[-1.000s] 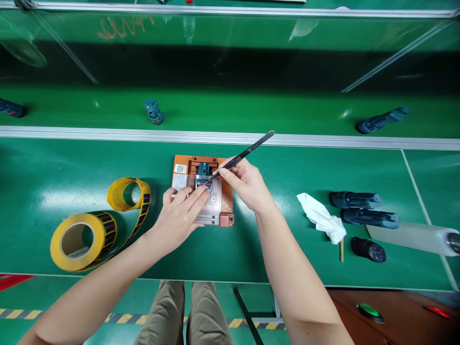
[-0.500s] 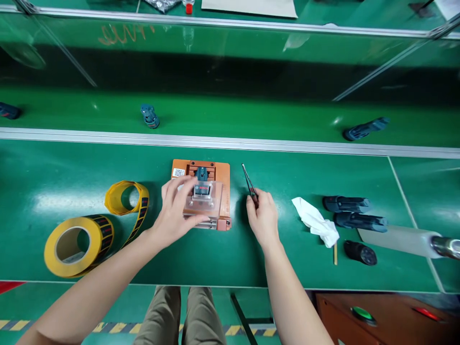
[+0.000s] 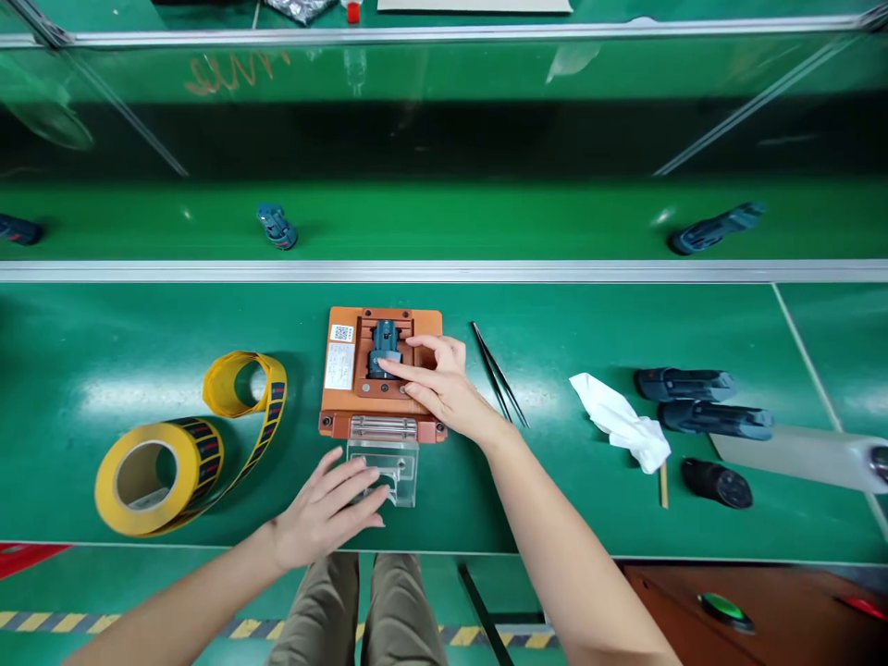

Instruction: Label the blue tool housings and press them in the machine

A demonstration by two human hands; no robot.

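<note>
An orange fixture (image 3: 430, 326) lies flat on the bench, with a dark blue battery pack (image 3: 385, 335) seated in its recess. My right hand (image 3: 448, 384) reaches over the fixture's right side, fingers apart, the index fingertip touching the lower part of the pack. The fixture's hinged clear plastic cover (image 3: 406, 472) is swung down toward the bench's front edge. Over the left part of this cover is my left hand (image 3: 333, 509), its fingers spread and holding nothing. Black tweezers (image 3: 498, 375) rest on the bench just right of the fixture.
A yellow label roll (image 3: 115, 481) with a curled strip stands at left. On the right are a white tissue (image 3: 617, 416), two dark battery packs (image 3: 714, 418) and a black cylindrical part (image 3: 717, 483). Behind a metal rail (image 3: 486, 271), more dark packs (image 3: 277, 227) sit on a green strip.
The clear cover has swung open toward me, my left hand moving down with it. My right hand has let go of the tweezers and moved left onto the battery pack.
</note>
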